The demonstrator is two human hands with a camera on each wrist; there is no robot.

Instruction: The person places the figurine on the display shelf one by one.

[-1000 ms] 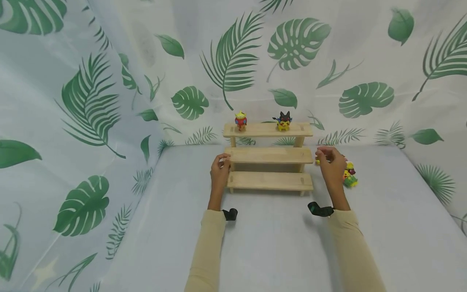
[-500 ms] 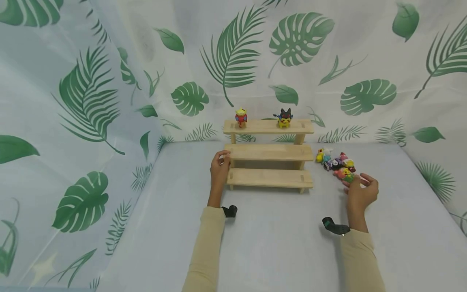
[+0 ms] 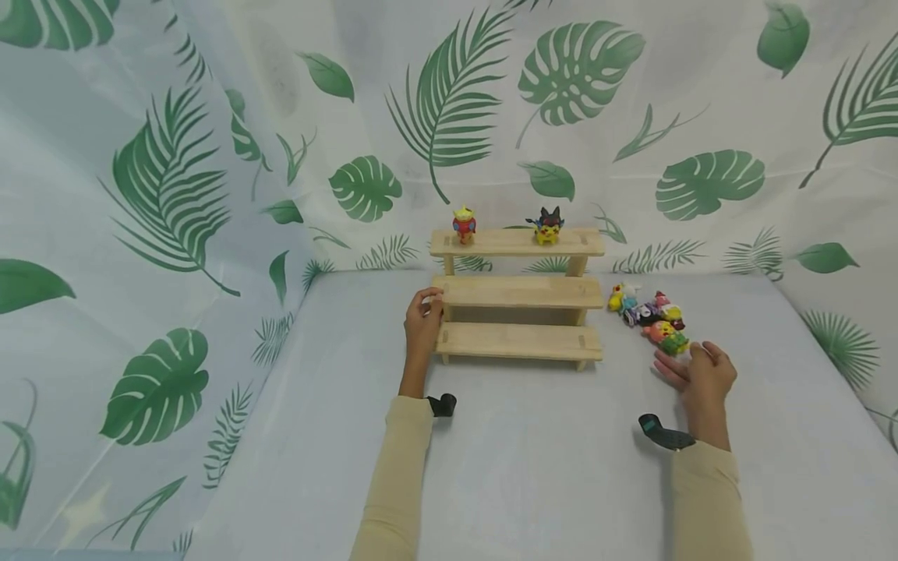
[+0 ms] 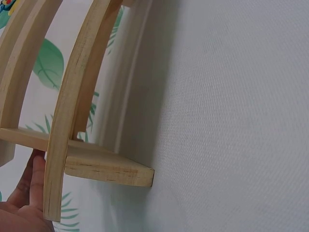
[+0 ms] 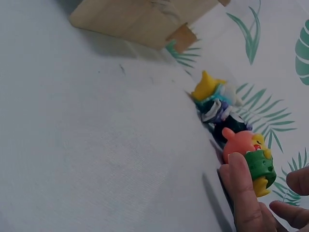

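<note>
A three-tier wooden display stand [image 3: 517,292] stands at mid-table. At its left end my left hand [image 3: 423,323] grips the frame at the middle shelf; in the left wrist view the fingers [image 4: 37,179] lie against the side piece, behind a plank end. My right hand [image 3: 707,382] is at the right with fingers spread, holding nothing, right beside a group of small toy figures. Nearest to it is a pink and yellow figure with a green lower part [image 5: 260,164], overlapped by a finger in the right wrist view. Behind it lie purple-black [image 3: 641,314] and yellow-and-white [image 3: 623,298] figures.
On the top shelf stand a red figure with a yellow top [image 3: 464,226] at the left and a yellow figure with a black hood [image 3: 548,226] at the right. A white leaf-print sheet [image 3: 449,93] hangs behind and at the sides of the white table [image 3: 540,467].
My right hand has moved from beside the stand's right end rightward and toward me, uncovering the figures, then slightly away from them with fingers spreading. The left hand has stayed at the stand.
</note>
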